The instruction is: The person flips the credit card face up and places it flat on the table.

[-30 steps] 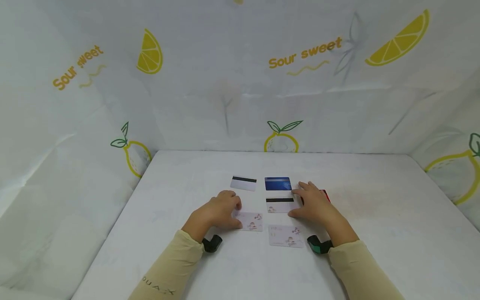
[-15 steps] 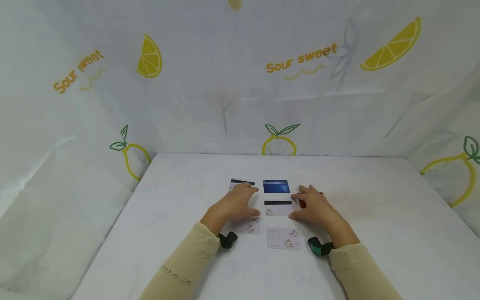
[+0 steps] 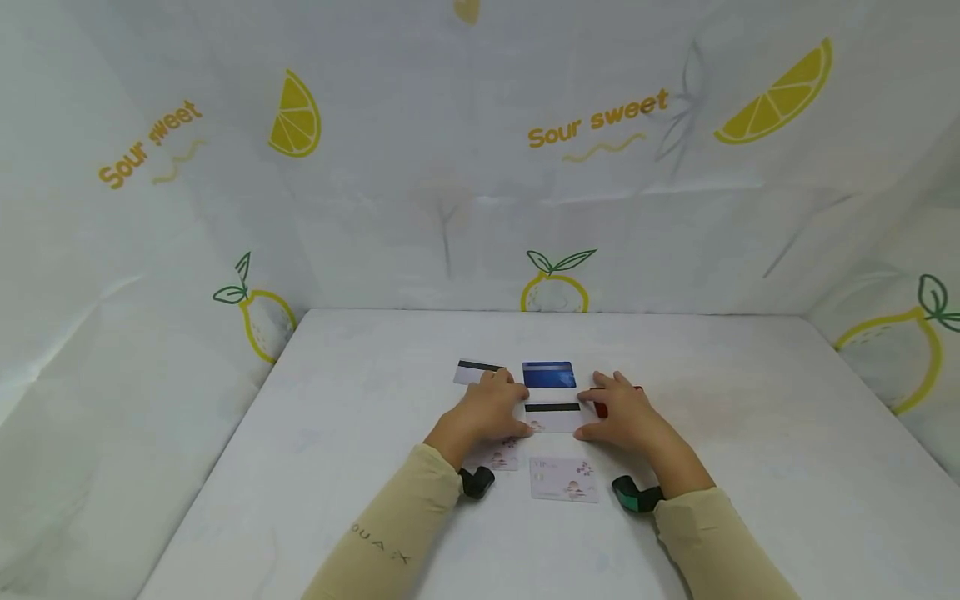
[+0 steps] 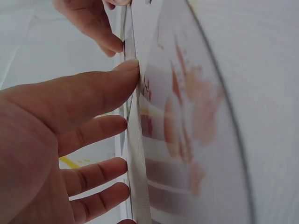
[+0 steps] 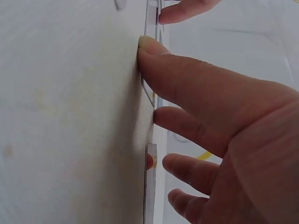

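A white card with a black stripe [image 3: 553, 421] lies on the white table between both hands. My left hand [image 3: 487, 407] is at its left edge, thumb and fingers extended and spread in the left wrist view. My right hand [image 3: 626, 414] is at its right edge, the thumb [image 5: 156, 60] touching the edge in the right wrist view. Beneath the right hand, a red card [image 3: 601, 410] is mostly hidden. Under the left hand and wrist, a pale pink printed card [image 3: 504, 457] is partly covered. Just behind the striped card lies a blue card [image 3: 549, 376].
Another striped white card [image 3: 469, 372] lies at the back left, its right corner behind the left fingers. Nearer the front is a pink VIP card [image 3: 564, 480]. A lemon-patterned white sheet [image 3: 375, 208] hangs behind the table [image 3: 360, 350].
My left hand has moved right and away from me, from the pale pink card to the striped card's left edge. The right hand stays at its right edge. The head view shifts slightly.
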